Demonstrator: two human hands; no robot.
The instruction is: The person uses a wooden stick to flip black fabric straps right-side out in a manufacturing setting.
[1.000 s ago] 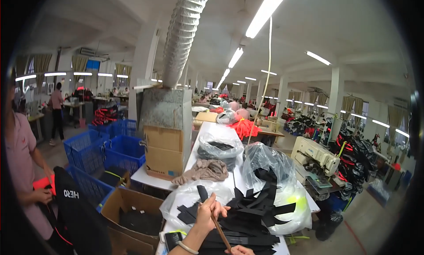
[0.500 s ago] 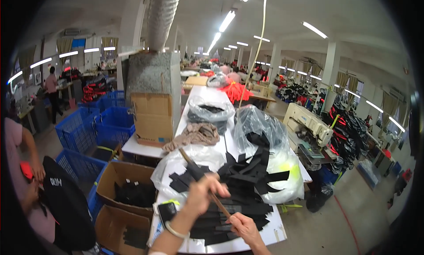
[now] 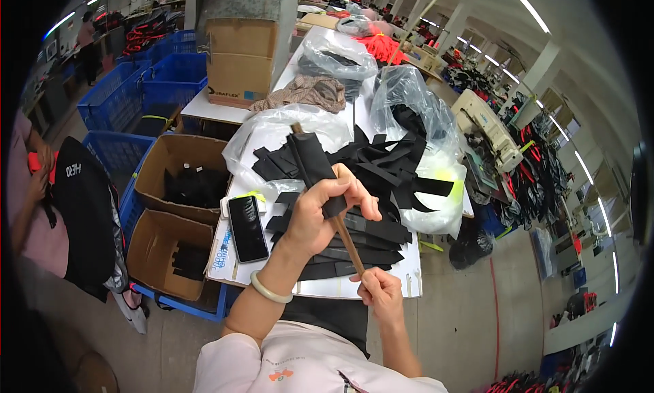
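Note:
My left hand (image 3: 320,212) is closed around a black fabric strip (image 3: 312,161) that sits like a sleeve on a thin wooden stick (image 3: 349,243). The stick's upper tip pokes out above the strip. Lower down, the fingers of my right hand (image 3: 383,294) pinch the stick's bottom end. Beneath both hands, flat black strips (image 3: 368,240) lie in overlapping rows on the white table (image 3: 409,284). Beyond them is a loose heap of black strips (image 3: 381,158). A black phone (image 3: 248,228) lies on the table left of my left forearm.
Clear plastic bags (image 3: 436,195) and a brown patterned cloth (image 3: 306,93) rest on the table. Two open cardboard boxes (image 3: 167,246) with black pieces stand at the left, by blue crates (image 3: 102,100). A co-worker (image 3: 34,189) holds a black panel (image 3: 82,209) there. A sewing machine (image 3: 487,131) stands right.
My view has tilted downward, bringing my shirt into sight. The stick remains in both hands; the black strip around it now shows clearly at my left hand.

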